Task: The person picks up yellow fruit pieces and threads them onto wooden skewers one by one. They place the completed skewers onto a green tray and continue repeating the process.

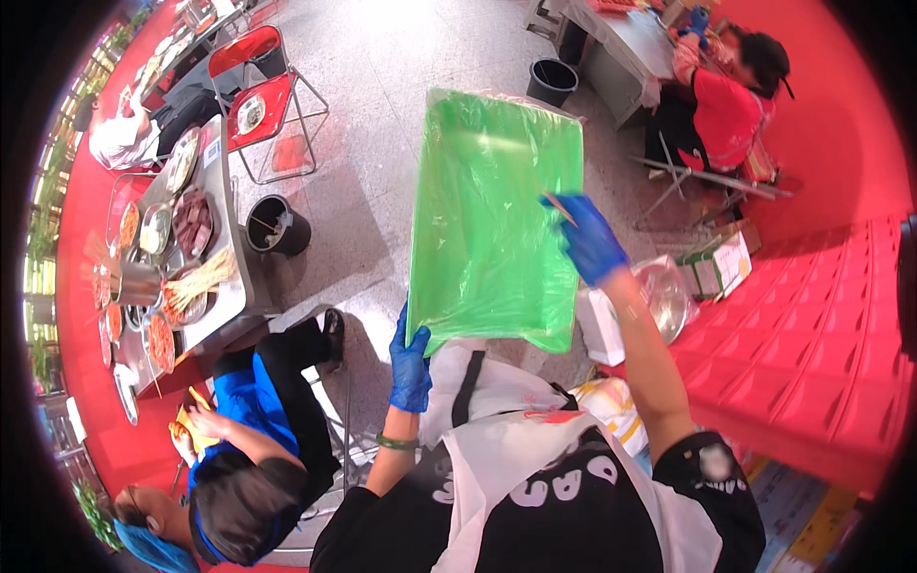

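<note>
A green plastic tray (494,236), wrapped in clear film, is held out in front of me. My left hand (411,365), in a blue disposable glove, grips the tray at its lower left corner. Over the tray's right edge is my right hand (589,236), gloved in the same blue and slightly blurred. A thin brown stick (562,209) shows between its fingers, its lower part hidden by the hand. Wrinkles and glare cross the film, and I see no food on the tray.
On the left, a metal table (236,276) carries bowls of food and wooden skewers (204,279); a person (251,458) sits beside it. Black bins (278,225) and a red folding chair (258,107) stand on the floor. Another person (731,122) sits at right, near red ribbed panelling (795,336).
</note>
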Demonstrator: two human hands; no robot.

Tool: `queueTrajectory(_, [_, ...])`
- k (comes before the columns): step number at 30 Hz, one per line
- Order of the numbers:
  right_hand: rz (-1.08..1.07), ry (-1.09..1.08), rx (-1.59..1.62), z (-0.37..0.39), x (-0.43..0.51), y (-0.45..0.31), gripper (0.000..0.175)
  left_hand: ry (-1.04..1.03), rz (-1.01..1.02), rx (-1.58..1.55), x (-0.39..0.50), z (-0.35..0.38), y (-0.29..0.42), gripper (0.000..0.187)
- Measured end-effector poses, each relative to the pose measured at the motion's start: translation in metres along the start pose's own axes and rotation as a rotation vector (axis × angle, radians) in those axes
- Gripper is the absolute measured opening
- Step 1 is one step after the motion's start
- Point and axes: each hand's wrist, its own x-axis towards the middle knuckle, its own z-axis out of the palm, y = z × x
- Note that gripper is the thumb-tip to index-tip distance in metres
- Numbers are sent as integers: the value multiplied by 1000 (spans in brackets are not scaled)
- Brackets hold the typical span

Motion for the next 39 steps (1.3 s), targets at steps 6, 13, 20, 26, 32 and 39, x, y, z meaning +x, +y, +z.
queueTrajectory(6, [61, -44, -781, 14, 306, 11, 31, 35, -62, -33, 126, 74, 85, 54])
queueTrajectory(13, [-30, -49, -1042, 32, 571, 54, 53, 84, 38, -226, 393, 138, 142, 53])
queueTrajectory(20, [-136, -278, -1054, 43, 839, 48, 48, 161, 70, -251, 670, 223, 264, 52])
queueTrajectory(26, [-363, -478, -1029, 100, 1024, 62, 39, 196, 247, -356, 928, 241, 336, 54])
queueTrajectory(32, [-506, -699, -913, 177, 1280, 48, 47, 320, 306, -429, 1208, 225, 446, 52])
queueTrajectory(39, [100, -175, 379, 157, 1628, 21, 32, 329, 331, -282, 1460, 232, 609, 51])
